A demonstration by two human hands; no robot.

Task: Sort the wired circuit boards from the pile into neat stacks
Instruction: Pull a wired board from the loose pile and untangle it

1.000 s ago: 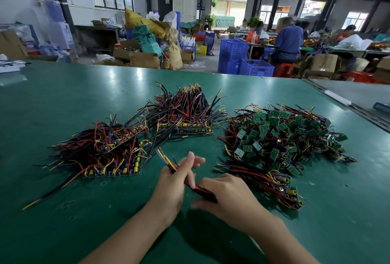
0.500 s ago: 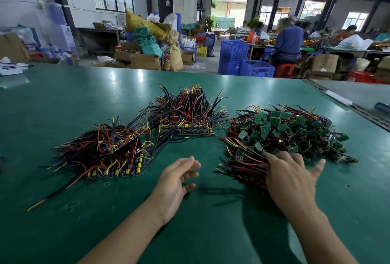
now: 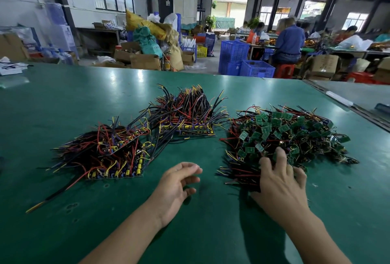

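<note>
A loose pile of small green wired circuit boards (image 3: 295, 135) lies on the right of the green table (image 3: 63, 103). At its near edge a lined-up bundle of boards (image 3: 238, 174) points its red, black and yellow wires to the left. My right hand (image 3: 278, 181) rests on this bundle with fingers spread, the fingertips reaching into the pile's edge. My left hand (image 3: 177, 181) hovers empty just above the table, fingers loosely curved, left of the bundle. Two sorted stacks lie further left: a near left stack (image 3: 109, 154) and a far middle stack (image 3: 187, 116).
One long stray wire (image 3: 54, 195) trails from the left stack toward the table's near left. A second grey table (image 3: 358, 94) adjoins on the right. Blue crates (image 3: 244, 63), cartons and seated workers are beyond the far edge.
A second ago both hands held one wired board between them. That board has left my hands; my right hand moved right onto the near bundle, and my left hand stays empty.
</note>
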